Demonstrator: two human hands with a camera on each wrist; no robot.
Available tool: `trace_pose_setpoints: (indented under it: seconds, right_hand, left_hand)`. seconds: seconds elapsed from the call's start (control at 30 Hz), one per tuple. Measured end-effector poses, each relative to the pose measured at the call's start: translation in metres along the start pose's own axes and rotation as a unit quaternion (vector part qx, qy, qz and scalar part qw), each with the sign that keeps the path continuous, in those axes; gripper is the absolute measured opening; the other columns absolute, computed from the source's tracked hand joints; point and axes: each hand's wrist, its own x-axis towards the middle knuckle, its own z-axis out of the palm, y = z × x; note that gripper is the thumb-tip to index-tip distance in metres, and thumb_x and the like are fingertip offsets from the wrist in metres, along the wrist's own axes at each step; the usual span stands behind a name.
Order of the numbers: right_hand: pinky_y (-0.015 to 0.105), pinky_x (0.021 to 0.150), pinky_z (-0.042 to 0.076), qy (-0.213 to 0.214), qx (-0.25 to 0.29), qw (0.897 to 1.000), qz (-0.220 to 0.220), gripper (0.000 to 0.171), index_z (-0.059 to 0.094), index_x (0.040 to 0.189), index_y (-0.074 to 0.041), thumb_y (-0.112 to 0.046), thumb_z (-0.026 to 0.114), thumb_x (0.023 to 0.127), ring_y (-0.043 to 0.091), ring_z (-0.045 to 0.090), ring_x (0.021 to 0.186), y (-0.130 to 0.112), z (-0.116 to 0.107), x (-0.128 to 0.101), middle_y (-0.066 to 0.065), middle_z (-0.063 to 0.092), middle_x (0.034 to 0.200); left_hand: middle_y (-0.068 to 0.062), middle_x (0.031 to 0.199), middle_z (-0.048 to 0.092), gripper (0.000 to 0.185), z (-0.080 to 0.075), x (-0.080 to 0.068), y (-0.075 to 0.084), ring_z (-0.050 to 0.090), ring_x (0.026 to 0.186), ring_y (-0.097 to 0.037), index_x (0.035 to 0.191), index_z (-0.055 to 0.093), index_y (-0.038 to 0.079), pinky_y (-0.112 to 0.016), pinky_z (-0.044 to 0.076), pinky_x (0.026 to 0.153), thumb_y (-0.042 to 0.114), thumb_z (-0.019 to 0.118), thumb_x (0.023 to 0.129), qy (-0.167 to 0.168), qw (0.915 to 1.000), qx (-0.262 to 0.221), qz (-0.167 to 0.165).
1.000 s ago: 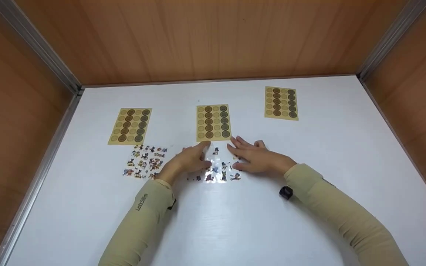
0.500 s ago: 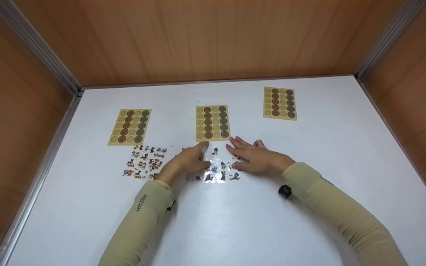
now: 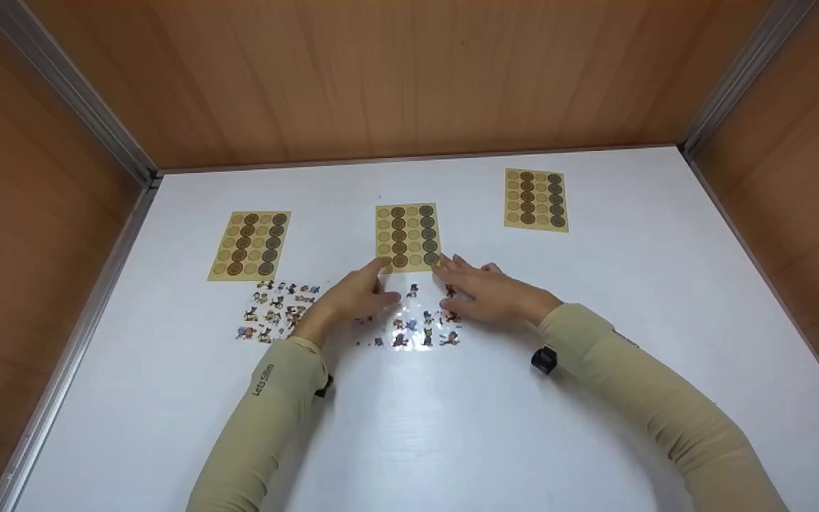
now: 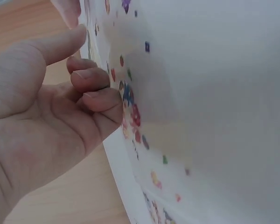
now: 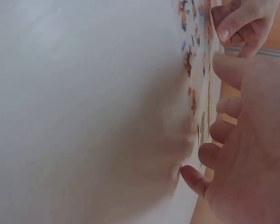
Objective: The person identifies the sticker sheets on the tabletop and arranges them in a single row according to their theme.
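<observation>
While the left hand [image 3: 352, 297] rests its loose, half-bent fingers on the shiny sheet of tiny picture stickers [image 3: 416, 328], it holds nothing tight. That sheet lies flat on the white desk [image 3: 452, 427], in the middle. Just behind it is a brown sheet of round stickers [image 3: 408, 236]. The right hand [image 3: 488, 293] lies flat with straight fingers. I think pressing gently keeps the sheet from sliding.
</observation>
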Motion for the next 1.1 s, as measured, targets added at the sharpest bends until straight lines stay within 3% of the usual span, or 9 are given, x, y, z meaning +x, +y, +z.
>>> trace_pose_setpoints:
  seconds: [0.07,0.13,0.23,0.33,0.53,0.77,0.97,1.1]
  right_hand:
    - [0.058,0.122,0.009,0.022,0.015,1.000,0.000,0.070,0.018,0.163,-0.016,-0.048,0.044,0.107,0.029,0.004,0.155,-0.001,-0.005,0.004,0.008,0.004,0.169]
    - [0.055,0.123,0.011,0.043,0.027,0.999,0.003,0.069,0.020,0.163,-0.014,-0.045,0.045,0.107,0.029,0.006,0.155,-0.001,-0.011,0.010,0.009,0.006,0.169]
    - [0.052,0.124,0.013,0.070,0.035,0.997,0.011,0.067,0.023,0.162,-0.010,-0.042,0.046,0.108,0.030,0.009,0.154,-0.002,-0.018,0.020,0.011,0.010,0.169]
    - [0.050,0.124,0.013,0.086,0.038,0.995,0.021,0.067,0.025,0.161,-0.008,-0.041,0.048,0.107,0.030,0.010,0.154,-0.004,-0.025,0.031,0.013,0.012,0.168]
    - [0.051,0.124,0.010,0.082,0.063,0.994,0.039,0.073,0.022,0.162,-0.008,-0.040,0.054,0.105,0.034,0.007,0.154,0.001,-0.031,0.049,0.015,0.009,0.168]
    - [0.040,0.125,0.001,0.039,0.165,0.982,0.081,0.099,0.009,0.163,-0.008,-0.042,0.071,0.094,0.029,0.000,0.155,0.033,-0.035,0.057,0.012,-0.001,0.169]
    - [0.040,0.124,-0.003,0.013,0.182,0.979,0.089,0.111,0.003,0.163,-0.012,-0.046,0.077,0.088,0.022,-0.007,0.155,0.042,-0.038,0.064,0.008,-0.007,0.169]
    - [0.048,0.123,-0.005,0.026,0.165,0.980,0.111,0.109,0.003,0.164,-0.017,-0.056,0.071,0.089,0.029,-0.009,0.154,0.040,-0.033,0.073,0.010,-0.009,0.169]
  left_hand:
    - [-0.013,0.101,0.063,0.076,-0.006,0.004,0.000,0.060,0.085,-0.023,0.159,0.026,0.006,-0.041,0.055,0.080,0.023,0.067,0.098,0.031,0.9995,-0.004,0.010]
    - [-0.015,0.107,0.061,0.076,-0.012,0.009,0.002,0.059,0.087,-0.024,0.159,0.025,0.004,-0.042,0.054,0.080,0.021,0.066,0.098,0.059,0.9979,-0.010,0.022]
    - [-0.018,0.129,0.054,0.076,-0.018,0.017,0.004,0.058,0.109,-0.030,0.160,0.024,0.005,-0.045,0.051,0.097,0.020,0.066,0.098,0.088,0.9958,-0.007,0.022]
    - [-0.021,0.149,0.040,0.080,-0.023,0.021,0.008,0.046,0.134,-0.035,0.161,0.022,0.006,-0.048,0.036,0.115,0.024,0.067,0.098,0.099,0.9949,0.019,0.005]
    - [-0.020,0.164,0.021,0.095,-0.028,0.029,0.009,0.025,0.149,-0.038,0.163,0.016,0.009,-0.051,0.023,0.122,0.037,0.074,0.093,0.092,0.9941,0.047,-0.035]
    - [-0.017,0.169,0.003,0.108,-0.025,0.040,0.005,0.011,0.153,-0.038,0.164,0.010,0.011,-0.049,0.013,0.124,0.040,0.081,0.086,0.061,0.9953,0.035,-0.067]
    - [-0.016,0.168,0.012,0.110,-0.028,0.048,0.003,0.006,0.155,-0.031,0.163,0.014,0.010,-0.050,-0.003,0.124,0.039,0.084,0.083,0.060,0.9965,0.041,-0.043]
    - [-0.015,0.167,0.015,0.112,-0.029,0.054,0.004,0.005,0.155,-0.029,0.163,0.015,0.010,-0.047,-0.007,0.123,0.038,0.086,0.080,0.054,0.9971,0.036,-0.041]
